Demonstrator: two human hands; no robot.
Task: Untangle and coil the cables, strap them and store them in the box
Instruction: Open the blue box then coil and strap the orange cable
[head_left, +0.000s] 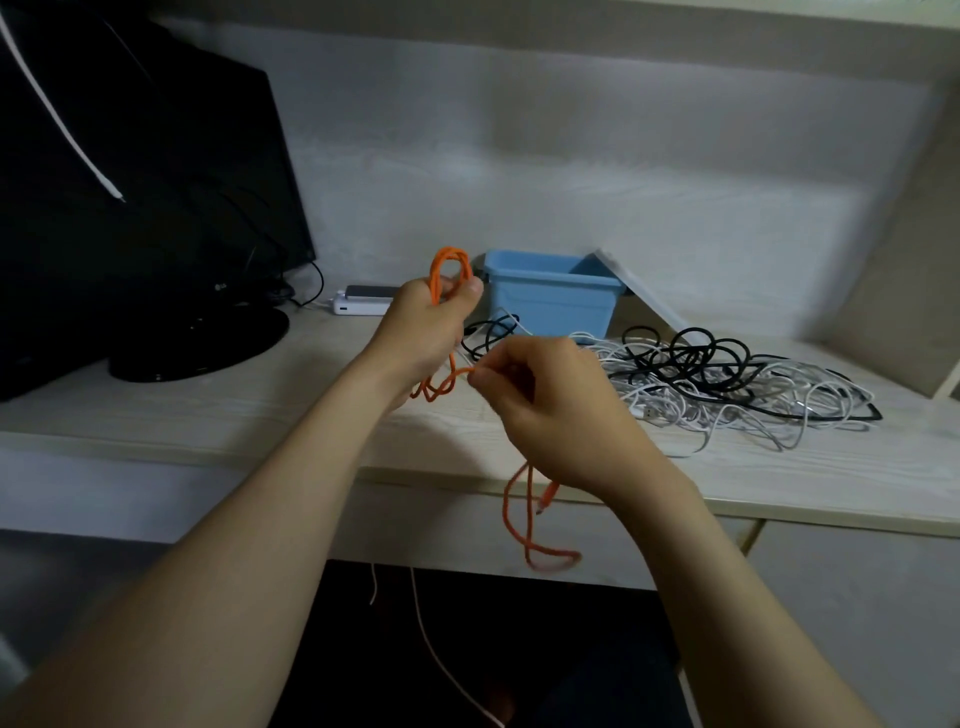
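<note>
Orange cable ran between my two hands above the front edge of the pale wooden desk. My left hand was curled round a bunch of its loops, which stuck up above my fist. My right hand pinched a strand just beside the left, and the rest hung below it past the desk edge, plug dangling. Behind my hands sat the open blue box. To its right, black and white cables lay heaped in a tangle on the desk.
</note>
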